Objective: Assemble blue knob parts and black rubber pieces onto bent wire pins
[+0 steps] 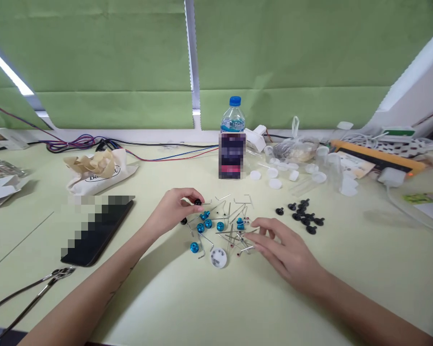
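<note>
Between the thumb and finger of my left hand (173,209) is a small round black knob (198,202), with a thin metal piece beside it. My right hand (290,247) hovers over the right side of a heap of thin bent metal rods (232,231). Its fingers are curved and apart, with nothing clearly held. Several shiny blue metal wheels (208,224) lie among the rods, some tiny red-tipped ends between them. A round white cap (218,258) holding small dark bits sits in front of the heap. Another black piece (184,221) lies beneath my left hand.
Several black knobs (306,217) are grouped to the right. A water bottle (232,149) stands behind, near white caps (275,183) and clear tubes. On the left are a phone (99,235), a cloth pouch (106,178) and a metal-ended cord (46,281). Cables (75,143) run along the back.
</note>
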Demonstrator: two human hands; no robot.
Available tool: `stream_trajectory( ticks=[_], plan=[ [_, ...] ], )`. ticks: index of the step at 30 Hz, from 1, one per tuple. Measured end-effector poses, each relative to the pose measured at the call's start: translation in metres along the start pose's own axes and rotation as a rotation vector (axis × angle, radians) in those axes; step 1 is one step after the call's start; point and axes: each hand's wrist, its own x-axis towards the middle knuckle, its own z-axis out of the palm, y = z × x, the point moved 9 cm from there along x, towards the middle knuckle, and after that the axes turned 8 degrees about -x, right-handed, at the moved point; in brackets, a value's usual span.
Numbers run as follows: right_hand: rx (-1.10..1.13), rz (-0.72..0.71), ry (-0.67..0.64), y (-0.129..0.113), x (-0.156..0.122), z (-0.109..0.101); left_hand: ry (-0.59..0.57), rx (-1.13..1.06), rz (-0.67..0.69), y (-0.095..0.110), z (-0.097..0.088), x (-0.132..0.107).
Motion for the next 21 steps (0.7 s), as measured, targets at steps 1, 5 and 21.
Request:
stream_trajectory(
  ticks=[1, 5, 21],
  plan=[
    [0.037, 0.042, 0.015, 0.005, -0.001, -0.002, 0.012, 0.117, 0.012, 0.0, 0.001, 0.0],
    [0.234, 0.195, 0.032, 0.02, -0.004, 0.001, -0.025, 0.343, 0.019, -0.001, 0.011, 0.0],
    [0.459, 0.733, -0.155, 0.056, -0.024, 0.038, 0.038, 0.521, 0.108, -0.002, 0.013, -0.001]
  ],
)
